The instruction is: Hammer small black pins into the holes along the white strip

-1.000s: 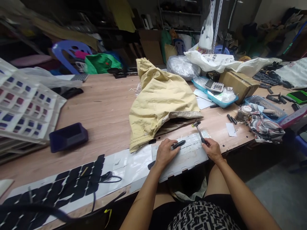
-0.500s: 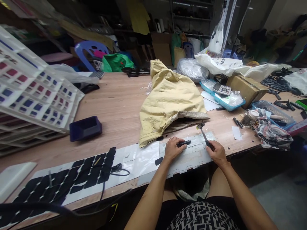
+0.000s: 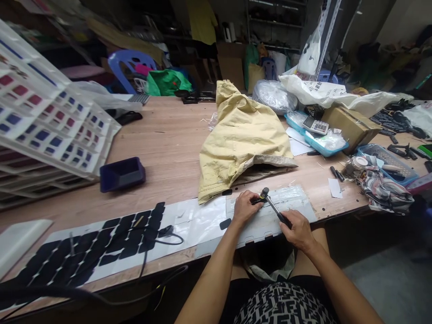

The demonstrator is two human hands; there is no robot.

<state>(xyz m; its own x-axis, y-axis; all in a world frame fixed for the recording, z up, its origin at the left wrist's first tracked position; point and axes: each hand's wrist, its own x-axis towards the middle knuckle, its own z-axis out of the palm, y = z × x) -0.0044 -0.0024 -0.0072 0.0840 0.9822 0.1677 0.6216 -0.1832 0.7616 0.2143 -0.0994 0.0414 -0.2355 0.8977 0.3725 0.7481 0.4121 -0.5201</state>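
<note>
I have the right hand (image 3: 299,230) closed around the dark grip of a hammer (image 3: 275,208), its fingers wrapped so that the end of the handle is lost to me. The left hand (image 3: 245,208) is nearly closed, fingertips pinching a small black piece (image 3: 258,200). My view of that piece is poor: the fingers cover 1 end and the hammer's head crowds the other, and I cannot tell whether head and piece touch. Both sit over the pale board (image 3: 293,204) at the table's near edge; the left forearm hides part of it.

Just beyond, a yellow sack (image 3: 249,135) lies with its mouth toward me, too dark inside to make out any contents. To the left, black pads (image 3: 126,225) lie in rows on a white sheet (image 3: 192,220), partly covered by a cable (image 3: 175,240) that blurs toward the lower left corner. A purple tray (image 3: 123,175) stands on the table (image 3: 168,135) near a white crate (image 3: 50,108), which the left border cuts off.

On the right, 1 calculator (image 3: 316,125) rests on a blue tray (image 3: 326,145), against clear plastic I can't see through well. At the back, 1 person in a yellow shirt (image 3: 202,22) is cropped at the top, the legs dim in shadow.
</note>
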